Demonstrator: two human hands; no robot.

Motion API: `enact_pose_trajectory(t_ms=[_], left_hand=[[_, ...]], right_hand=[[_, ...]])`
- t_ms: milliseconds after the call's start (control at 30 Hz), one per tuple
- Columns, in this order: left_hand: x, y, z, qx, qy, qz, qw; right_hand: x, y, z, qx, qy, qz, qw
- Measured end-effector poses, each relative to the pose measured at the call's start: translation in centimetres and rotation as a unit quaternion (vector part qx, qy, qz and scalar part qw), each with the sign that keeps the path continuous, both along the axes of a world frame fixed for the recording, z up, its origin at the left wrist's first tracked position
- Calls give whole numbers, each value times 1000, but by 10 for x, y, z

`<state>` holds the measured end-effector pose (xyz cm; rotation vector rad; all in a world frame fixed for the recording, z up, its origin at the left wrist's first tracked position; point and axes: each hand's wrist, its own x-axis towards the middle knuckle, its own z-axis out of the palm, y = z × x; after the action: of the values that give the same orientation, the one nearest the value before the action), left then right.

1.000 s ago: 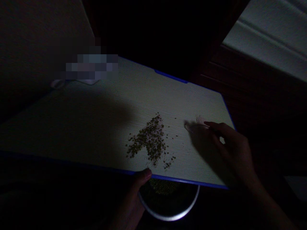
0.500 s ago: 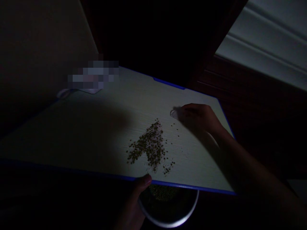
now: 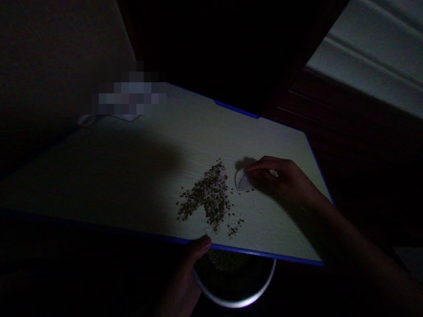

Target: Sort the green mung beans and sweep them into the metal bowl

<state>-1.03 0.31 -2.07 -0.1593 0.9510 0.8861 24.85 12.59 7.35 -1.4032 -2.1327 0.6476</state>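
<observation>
A loose pile of small green beans (image 3: 211, 193) lies on a pale board (image 3: 139, 198) with a blue rim. In my right hand (image 3: 280, 176) is a small, thin, see-through piece (image 3: 243, 180) with a curved edge, pinched between the fingers. Its lower edge meets the board just right of the pile, by a few stray beans. My left hand (image 3: 190, 273) grips a round metal bowl (image 3: 243, 303) below the board's near edge, its thumb resting at that edge. More green beans (image 3: 228, 259) show inside the bowl, partly covered by the board.
At the board's far left corner is a pale object (image 3: 128, 116), mostly blurred out, with a loop or strap beside it. A pale ridged surface (image 3: 373, 53) stands at the upper right above dark wood (image 3: 330, 105). The scene is very dim.
My right hand has moved nearer to me with the clear piece, which now sits lower beside the pile, with stray beans at its edge. My left hand stays at the bowl.
</observation>
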Motion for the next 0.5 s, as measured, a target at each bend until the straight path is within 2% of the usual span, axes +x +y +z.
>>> enact_pose_trajectory(t_ms=[100,233,400,500], left_hand=[[0,1,-1,-1,4,4,1000],[-1,1,-2,3,-5,12,1000],[-1,1,1,-8,20,16,1000],[0,3,4,-18,32,14,999]], right_hand=[[8,-20,5,26,8,-38,999],[15,-66,12,54,-10,-154,986],[-3,-127,8,76,-61,-203,974],[-17,-143,2,91,-64,-221,969]])
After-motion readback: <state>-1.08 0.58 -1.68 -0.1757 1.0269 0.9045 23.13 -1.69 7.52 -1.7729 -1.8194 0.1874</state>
